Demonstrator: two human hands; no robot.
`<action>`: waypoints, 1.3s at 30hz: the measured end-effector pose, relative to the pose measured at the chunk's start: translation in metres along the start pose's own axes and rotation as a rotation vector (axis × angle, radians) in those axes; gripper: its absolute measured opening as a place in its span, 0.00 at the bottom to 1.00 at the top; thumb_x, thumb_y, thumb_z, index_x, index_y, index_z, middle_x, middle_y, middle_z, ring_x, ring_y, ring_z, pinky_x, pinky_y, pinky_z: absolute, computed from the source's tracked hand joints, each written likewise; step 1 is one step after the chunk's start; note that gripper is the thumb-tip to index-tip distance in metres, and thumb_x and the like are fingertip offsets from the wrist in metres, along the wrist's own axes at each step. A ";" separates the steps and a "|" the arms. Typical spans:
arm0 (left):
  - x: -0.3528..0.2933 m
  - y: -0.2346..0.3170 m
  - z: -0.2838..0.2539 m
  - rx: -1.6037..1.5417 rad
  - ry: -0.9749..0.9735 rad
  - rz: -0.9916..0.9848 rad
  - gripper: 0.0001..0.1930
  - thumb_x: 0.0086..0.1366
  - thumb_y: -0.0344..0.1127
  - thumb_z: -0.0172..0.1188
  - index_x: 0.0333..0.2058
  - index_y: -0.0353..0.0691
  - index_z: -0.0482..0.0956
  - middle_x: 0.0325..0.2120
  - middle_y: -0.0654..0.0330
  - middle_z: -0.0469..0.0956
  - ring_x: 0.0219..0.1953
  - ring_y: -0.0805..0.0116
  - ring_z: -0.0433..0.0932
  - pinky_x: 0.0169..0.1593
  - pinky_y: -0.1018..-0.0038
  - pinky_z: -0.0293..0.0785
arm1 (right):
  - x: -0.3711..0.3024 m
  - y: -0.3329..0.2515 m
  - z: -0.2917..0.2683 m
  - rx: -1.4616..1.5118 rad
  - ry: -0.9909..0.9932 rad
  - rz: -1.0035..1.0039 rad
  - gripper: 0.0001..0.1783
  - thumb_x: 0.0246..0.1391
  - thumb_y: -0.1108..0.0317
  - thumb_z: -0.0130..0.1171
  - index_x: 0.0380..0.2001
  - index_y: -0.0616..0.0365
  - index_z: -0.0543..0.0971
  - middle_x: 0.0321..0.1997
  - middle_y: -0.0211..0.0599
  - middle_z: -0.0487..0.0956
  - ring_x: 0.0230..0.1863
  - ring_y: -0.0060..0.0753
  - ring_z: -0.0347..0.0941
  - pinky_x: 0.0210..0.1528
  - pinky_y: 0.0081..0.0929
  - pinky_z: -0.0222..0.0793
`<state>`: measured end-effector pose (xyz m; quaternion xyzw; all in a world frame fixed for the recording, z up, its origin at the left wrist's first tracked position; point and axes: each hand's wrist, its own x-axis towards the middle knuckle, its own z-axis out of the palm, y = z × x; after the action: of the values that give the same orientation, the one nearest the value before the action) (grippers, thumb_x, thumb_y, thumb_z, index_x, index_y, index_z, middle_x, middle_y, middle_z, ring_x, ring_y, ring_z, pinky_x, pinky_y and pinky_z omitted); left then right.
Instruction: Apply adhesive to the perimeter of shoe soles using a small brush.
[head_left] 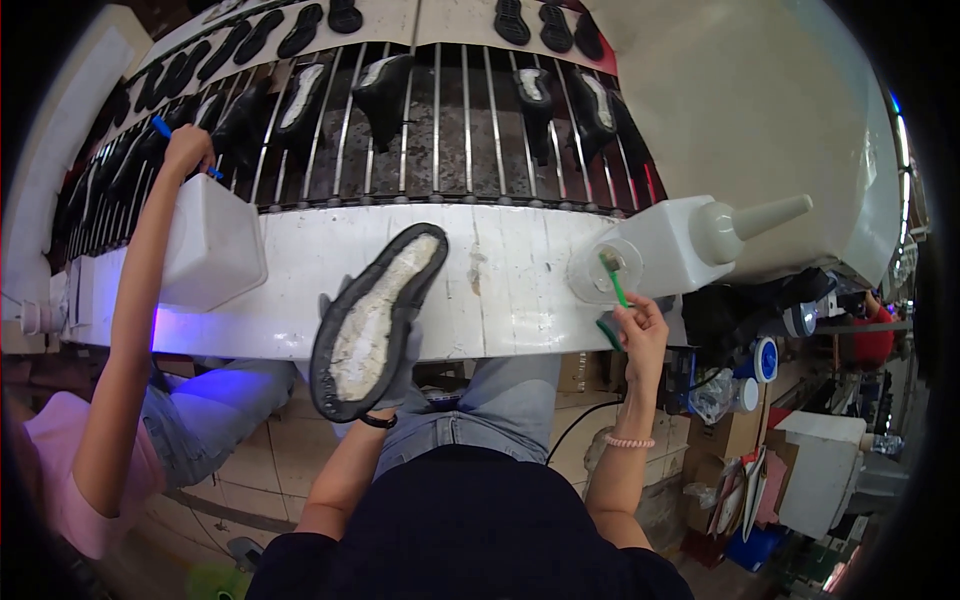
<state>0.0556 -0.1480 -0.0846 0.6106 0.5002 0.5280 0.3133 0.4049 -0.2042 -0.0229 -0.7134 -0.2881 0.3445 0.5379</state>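
Note:
My left hand (384,411) holds up a black shoe (362,325), its underside facing me. A pale, rough area fills the middle of that underside, with a dark band around it. Most of the hand's fingers are hidden behind the shoe. In my right hand (643,325), the fingers are pinched around a green-handled toothbrush (620,290). Its bristle end is down in a clear round cup (592,272) at the table's right. The cup stands against a white plastic bottle (660,240) with a long nozzle, lying tilted.
Beyond the white table edge (500,330) runs a rack of metal rollers (465,130) carrying several black shoes, soles up. Loose black soles (512,22) line the far ledge. At left, a co-worker's hand (190,150) holds a blue-handled brush by a white jug (215,245).

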 end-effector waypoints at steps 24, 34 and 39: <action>-0.054 -0.051 0.045 -0.247 -0.216 -0.167 0.39 0.55 0.34 0.68 0.63 0.40 0.57 0.56 0.50 0.67 0.58 0.56 0.67 0.62 0.59 0.62 | -0.088 -0.085 0.123 -0.138 -0.611 -0.391 0.05 0.46 0.79 0.68 0.29 0.67 0.82 0.29 0.37 0.80 0.31 0.24 0.76 0.34 0.19 0.69; -0.043 -0.028 0.039 -0.063 -0.120 0.076 0.38 0.56 0.33 0.67 0.62 0.40 0.57 0.57 0.49 0.67 0.59 0.52 0.68 0.63 0.53 0.58 | -0.061 -0.062 0.124 -0.228 -0.475 -0.336 0.04 0.51 0.75 0.66 0.28 0.65 0.82 0.22 0.24 0.74 0.22 0.10 0.58 0.23 0.14 0.50; -0.017 -0.020 0.042 0.024 -0.079 0.179 0.37 0.56 0.33 0.66 0.62 0.41 0.57 0.58 0.48 0.67 0.60 0.51 0.68 0.64 0.50 0.57 | -0.042 -0.061 0.131 -0.251 -0.381 -0.274 0.09 0.52 0.69 0.67 0.25 0.64 0.81 0.22 0.32 0.79 0.18 0.15 0.57 0.20 0.20 0.54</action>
<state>0.0911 -0.1519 -0.1191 0.6770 0.4370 0.5234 0.2772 0.2721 -0.1466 0.0196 -0.6511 -0.5185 0.3582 0.4230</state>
